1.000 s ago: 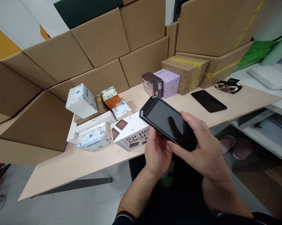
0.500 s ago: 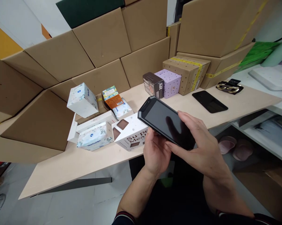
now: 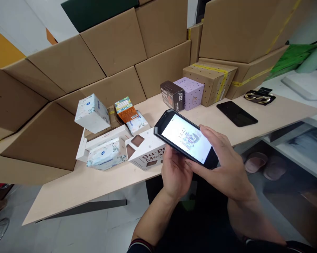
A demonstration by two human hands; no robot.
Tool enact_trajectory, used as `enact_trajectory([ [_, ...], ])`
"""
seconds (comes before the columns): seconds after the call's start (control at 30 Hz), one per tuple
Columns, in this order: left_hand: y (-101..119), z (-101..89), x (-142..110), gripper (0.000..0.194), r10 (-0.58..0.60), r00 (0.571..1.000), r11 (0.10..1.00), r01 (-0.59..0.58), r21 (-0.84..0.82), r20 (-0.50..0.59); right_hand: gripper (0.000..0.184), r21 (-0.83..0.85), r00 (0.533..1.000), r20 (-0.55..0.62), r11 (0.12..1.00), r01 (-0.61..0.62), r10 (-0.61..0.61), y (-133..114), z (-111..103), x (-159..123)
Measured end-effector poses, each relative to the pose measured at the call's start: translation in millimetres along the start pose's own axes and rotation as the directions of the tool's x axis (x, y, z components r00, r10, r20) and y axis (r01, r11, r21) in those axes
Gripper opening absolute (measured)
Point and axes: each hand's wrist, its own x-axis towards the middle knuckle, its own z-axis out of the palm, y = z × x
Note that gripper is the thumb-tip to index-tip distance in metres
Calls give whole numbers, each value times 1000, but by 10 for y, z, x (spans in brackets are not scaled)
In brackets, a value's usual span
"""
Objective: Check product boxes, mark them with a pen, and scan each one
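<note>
A black smartphone (image 3: pixel 184 138) is held tilted above the table's front edge, its lit screen reading 14:47 over a pale picture. My left hand (image 3: pixel 176 172) is closed under its lower left edge, with the fingers partly hidden beneath it. My right hand (image 3: pixel 226 163) grips the right end, thumb and fingers at its two long edges. Just behind the phone lies a white box with brown squares (image 3: pixel 144 151), partly covered by it. To the right, a second dark phone (image 3: pixel 237 114) rests flat on the table.
Tissue packs (image 3: pixel 107 153) and small cartons are stacked at the left of the pale table (image 3: pixel 95 186). A lilac box (image 3: pixel 191 93) and a dotted brown box (image 3: pixel 211 82) stand at the back. Large cardboard boxes (image 3: pixel 116 42) wall the rear. Gold chain item (image 3: pixel 259 96) lies right.
The phone's screen has gone from dark to lit, now showing the time. Both hands keep their hold on it, nearly in the same place.
</note>
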Motion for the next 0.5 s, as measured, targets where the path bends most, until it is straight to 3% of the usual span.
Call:
enact_trajectory([
  [0.1, -24, -40, -38, 42, -42, 999, 999, 42, 14, -5, 78, -17, 999, -36, 1000, -13, 12, 32, 4, -16],
  [0.2, -57, -143, -129, 48, -2, 997, 996, -5, 87, 78, 79, -50, 990, -116, 995, -86, 80, 114, 9, -13],
  [0.27, -82, -261, -217, 51, 111, 980, 972, -141, 187, 166, 79, -82, 973, -167, 981, -175, 160, 225, 21, 5],
  [0.33, -108, -418, -305, 47, 301, 926, 876, -363, 318, 229, 77, -127, 955, -190, 959, -252, 226, 395, 53, 26],
  [0.37, -118, -506, -339, 43, 429, 870, 785, -492, 377, 243, 76, -153, 951, -189, 949, -275, 245, 498, 80, 32],
  [0.4, -124, -594, -361, 39, 560, 788, 666, -612, 426, 256, 76, -177, 951, -178, 943, -282, 252, 608, 113, 33],
  [0.43, -123, -678, -368, 34, 684, 684, 534, -706, 465, 253, 75, -198, 954, -162, 938, -283, 253, 719, 153, 28],
  [0.5, -88, -823, -337, 26, 876, 436, 268, -798, 540, 209, 73, -233, 956, -126, 929, -289, 265, 921, 245, -1],
])
